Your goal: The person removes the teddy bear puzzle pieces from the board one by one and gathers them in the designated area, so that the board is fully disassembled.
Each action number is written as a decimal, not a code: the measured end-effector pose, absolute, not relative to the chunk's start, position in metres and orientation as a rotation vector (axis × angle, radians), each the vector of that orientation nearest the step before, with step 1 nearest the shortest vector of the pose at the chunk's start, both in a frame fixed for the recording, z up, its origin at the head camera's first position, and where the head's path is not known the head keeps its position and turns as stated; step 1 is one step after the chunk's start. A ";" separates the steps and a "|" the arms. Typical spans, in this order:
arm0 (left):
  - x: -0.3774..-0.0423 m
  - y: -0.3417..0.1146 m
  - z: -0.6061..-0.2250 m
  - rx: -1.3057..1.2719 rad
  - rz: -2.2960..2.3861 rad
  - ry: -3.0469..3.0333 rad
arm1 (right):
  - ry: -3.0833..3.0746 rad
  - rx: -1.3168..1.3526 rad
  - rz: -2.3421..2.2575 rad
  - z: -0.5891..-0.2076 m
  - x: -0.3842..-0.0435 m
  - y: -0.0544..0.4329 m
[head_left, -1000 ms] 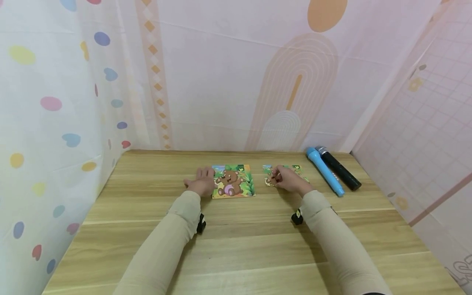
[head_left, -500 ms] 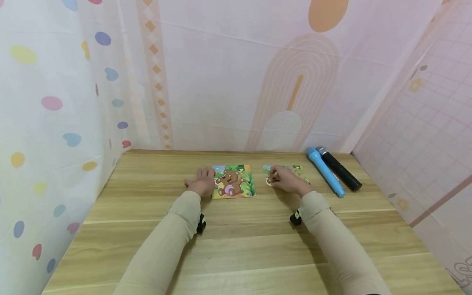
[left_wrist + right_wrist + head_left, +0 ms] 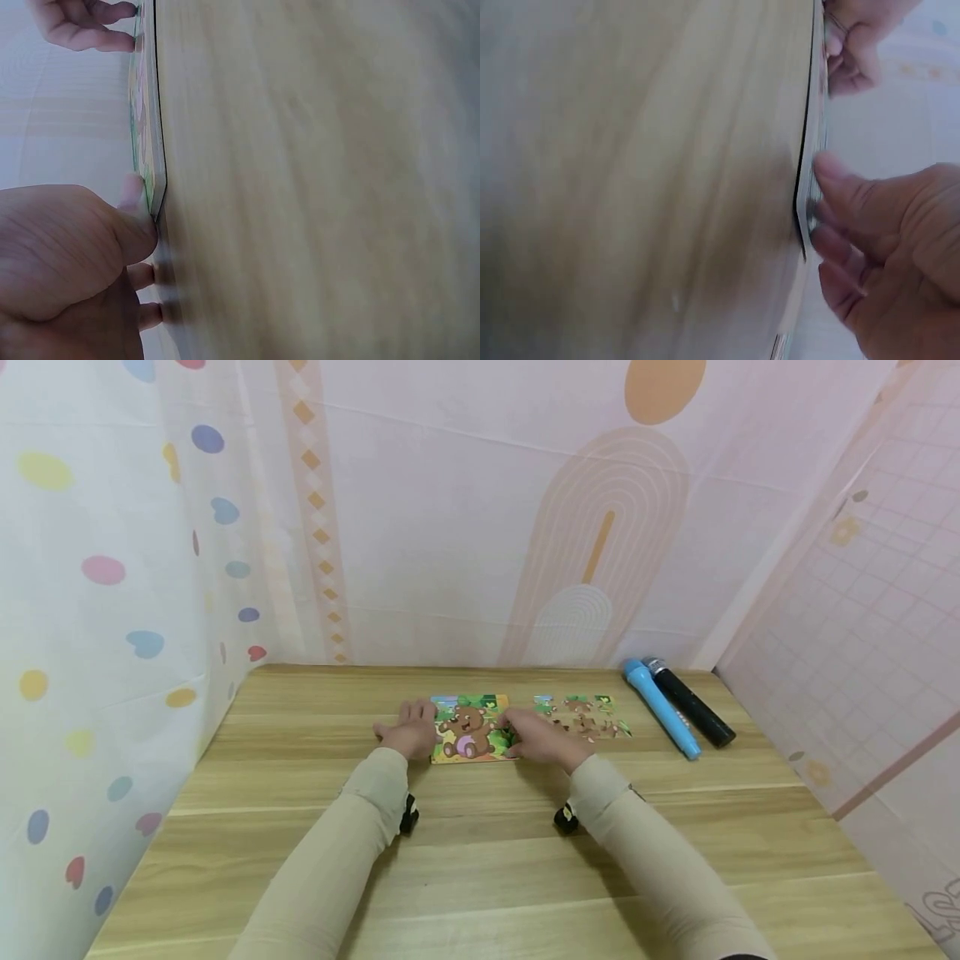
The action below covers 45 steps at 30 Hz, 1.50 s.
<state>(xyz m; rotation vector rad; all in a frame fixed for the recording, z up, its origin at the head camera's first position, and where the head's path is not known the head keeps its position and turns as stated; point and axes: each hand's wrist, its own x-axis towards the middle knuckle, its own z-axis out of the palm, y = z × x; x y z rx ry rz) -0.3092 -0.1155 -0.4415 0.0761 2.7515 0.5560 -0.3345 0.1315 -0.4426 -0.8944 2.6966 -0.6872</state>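
A bear picture puzzle board (image 3: 468,735) lies on the table between my two hands. At its left edge my left hand (image 3: 408,732) stays with the fingers spread; in the left wrist view its thumb (image 3: 139,217) rests against the board's corner. My right hand (image 3: 536,739) is at the board's right edge, thumb and forefinger apart over it. A dark green patch (image 3: 815,211) shows between them in the right wrist view; I cannot tell whether it is a loose piece or the board. Several loose puzzle pieces (image 3: 585,724) lie just beyond the right hand.
A blue microphone (image 3: 662,708) and a black microphone (image 3: 690,703) lie side by side at the right back of the wooden table (image 3: 465,877). Patterned cloth (image 3: 427,527) hangs behind the table's far edge and along both sides.
My right hand has moved left from the loose pieces to the right edge of the board, uncovering more of those pieces. The left hand has stayed in place.
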 end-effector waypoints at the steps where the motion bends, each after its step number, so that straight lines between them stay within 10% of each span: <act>1: -0.309 -0.115 -0.441 0.076 0.555 2.748 | 2.704 -0.893 -0.679 -0.443 -0.334 0.130; 45: -0.311 -0.114 -0.440 0.055 0.558 2.737 | 2.646 -0.824 -0.634 -0.435 -0.334 0.122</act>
